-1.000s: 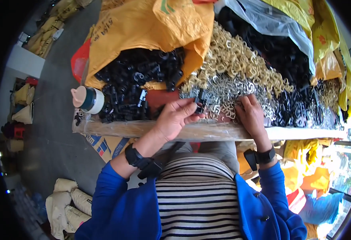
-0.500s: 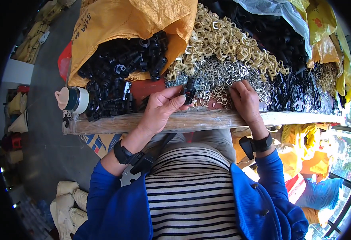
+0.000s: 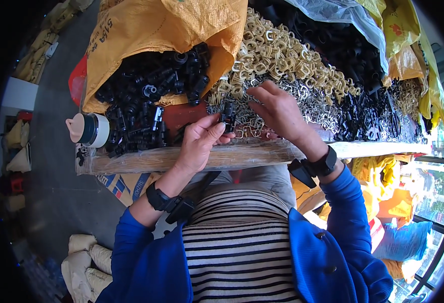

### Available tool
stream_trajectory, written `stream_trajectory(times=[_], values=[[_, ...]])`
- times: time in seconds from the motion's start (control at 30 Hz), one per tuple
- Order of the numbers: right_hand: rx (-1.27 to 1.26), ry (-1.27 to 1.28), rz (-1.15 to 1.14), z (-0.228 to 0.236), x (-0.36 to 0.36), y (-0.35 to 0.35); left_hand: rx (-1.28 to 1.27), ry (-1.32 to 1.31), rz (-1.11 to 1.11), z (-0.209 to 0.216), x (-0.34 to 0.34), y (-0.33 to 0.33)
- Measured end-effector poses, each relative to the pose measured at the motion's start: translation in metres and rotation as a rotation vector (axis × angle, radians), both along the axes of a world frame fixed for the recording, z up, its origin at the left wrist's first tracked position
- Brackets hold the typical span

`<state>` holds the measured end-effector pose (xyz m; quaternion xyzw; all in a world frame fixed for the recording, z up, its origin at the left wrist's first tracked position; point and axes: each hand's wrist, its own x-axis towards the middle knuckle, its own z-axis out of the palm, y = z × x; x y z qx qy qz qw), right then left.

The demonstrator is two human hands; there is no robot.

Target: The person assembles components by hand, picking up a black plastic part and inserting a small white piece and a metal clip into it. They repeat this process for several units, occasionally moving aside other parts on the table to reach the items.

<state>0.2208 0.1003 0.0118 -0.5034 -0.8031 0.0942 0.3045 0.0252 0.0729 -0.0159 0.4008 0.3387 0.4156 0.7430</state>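
My left hand (image 3: 201, 140) is closed on a black plastic pipe fitting (image 3: 227, 115), which stands upright between thumb and fingers just above the table's front edge. To its right, my right hand (image 3: 278, 110) is over the heap of small silvery metal clips (image 3: 305, 96). Its fingers point left and look apart, close to the cream-coloured plastic clips (image 3: 275, 48); nothing shows between them. Many more black fittings (image 3: 148, 83) spill from the mouth of an orange woven sack (image 3: 146, 30) at the far left.
A wooden edge (image 3: 196, 157) runs along the table's front. A cup with a pink lid (image 3: 88, 129) stands at its left corner. Black plastic parts (image 3: 358, 118) lie in a heap to the right, with black tubes (image 3: 328, 38) behind. Filled bags (image 3: 404, 242) stand at the lower right.
My right hand has lifted from the metal clips by the front edge and moved left and farther away, its fingers spreading. My left hand keeps the fitting, slightly lower and farther left.
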Motion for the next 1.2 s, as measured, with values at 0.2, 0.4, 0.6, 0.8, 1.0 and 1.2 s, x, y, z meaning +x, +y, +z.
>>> stream_trajectory(times=[0.2, 0.4, 0.6, 0.8, 1.0, 1.2], values=[[0.004, -0.063, 0.134, -0.008, -0.024, 0.022, -0.033, -0.078, 0.032, 0.002, -0.011, -0.004], [-0.384, 0.439, 0.143, 0.003, -0.028, -0.006, -0.089, -0.111, 0.052, -0.005, -0.023, -0.001], [-0.632, 0.680, 0.224, 0.004, -0.040, -0.021, -0.128, -0.148, 0.023, -0.003, -0.025, -0.001], [-0.675, 0.753, 0.255, 0.004, -0.050, -0.023, -0.122, -0.173, 0.004, -0.007, -0.026, -0.002], [-0.702, 0.768, 0.184, -0.008, -0.053, -0.023, -0.129, -0.159, -0.038, -0.012, -0.026, 0.001], [-0.595, 0.776, 0.149, -0.026, -0.041, -0.021, -0.147, -0.135, -0.089, -0.012, -0.004, 0.011]])
